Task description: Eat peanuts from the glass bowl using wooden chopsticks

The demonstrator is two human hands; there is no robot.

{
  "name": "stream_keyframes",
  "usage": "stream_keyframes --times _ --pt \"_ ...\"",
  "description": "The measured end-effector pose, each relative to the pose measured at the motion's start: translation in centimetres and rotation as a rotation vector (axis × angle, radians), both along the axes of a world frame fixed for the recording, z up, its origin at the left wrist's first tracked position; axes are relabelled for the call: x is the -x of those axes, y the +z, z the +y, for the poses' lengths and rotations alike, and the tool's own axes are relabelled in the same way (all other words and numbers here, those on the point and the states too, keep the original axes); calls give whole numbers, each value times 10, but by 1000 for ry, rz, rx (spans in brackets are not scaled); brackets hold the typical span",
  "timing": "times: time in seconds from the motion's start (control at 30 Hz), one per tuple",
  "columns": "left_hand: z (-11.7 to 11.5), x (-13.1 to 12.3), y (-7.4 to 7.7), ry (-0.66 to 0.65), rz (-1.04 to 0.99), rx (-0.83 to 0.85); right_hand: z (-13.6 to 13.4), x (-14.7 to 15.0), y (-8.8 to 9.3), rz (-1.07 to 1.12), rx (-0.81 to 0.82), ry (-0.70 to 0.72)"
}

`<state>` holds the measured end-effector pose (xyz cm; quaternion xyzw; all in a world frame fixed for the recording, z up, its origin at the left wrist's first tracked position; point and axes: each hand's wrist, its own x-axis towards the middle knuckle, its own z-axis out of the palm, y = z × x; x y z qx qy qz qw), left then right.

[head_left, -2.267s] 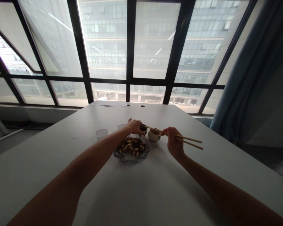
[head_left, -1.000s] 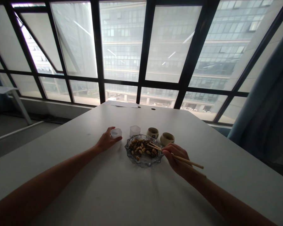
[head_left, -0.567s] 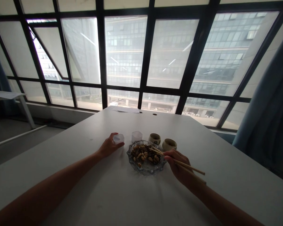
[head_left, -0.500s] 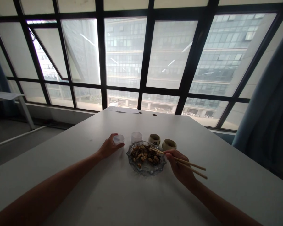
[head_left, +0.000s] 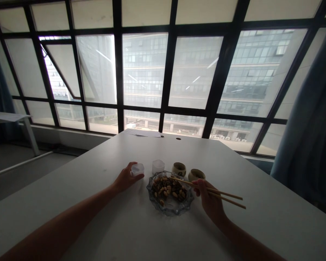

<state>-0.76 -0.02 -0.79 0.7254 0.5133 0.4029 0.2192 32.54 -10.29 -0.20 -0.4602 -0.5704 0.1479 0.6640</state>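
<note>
A glass dish of mixed nuts sits mid-table. My right hand grips a pair of wooden chopsticks, their tips over the nuts at the dish's far side. My left hand is curled around a small clear plastic cup to the left of the dish. A second clear cup stands behind the dish. Two small ceramic cups, one and another, stand to its right, just beyond the chopsticks.
The white table runs toward a wall of tall windows. A sheet of paper lies at its far edge by a small hole. A blue curtain hangs at right; another table stands at left.
My left hand left the ceramic cup and took hold of the clear cup on the left. My right hand brought the chopsticks down to the dish. The view has tilted upward.
</note>
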Motion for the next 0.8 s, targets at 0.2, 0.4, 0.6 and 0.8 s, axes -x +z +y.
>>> stream_keyframes --times 0.2,0.4,0.6,0.8 --pt "0 0 0 -6 -21 -6 -2 -1 1 4 30 -6" --pt "1 0 -1 -7 -14 -9 -12 -1 6 -341 -111 53" --pt "2 0 -2 -8 -6 -10 -18 -3 12 -466 -166 32" --pt "2 -1 -2 -23 -13 -9 -16 -6 7 -408 -140 10"
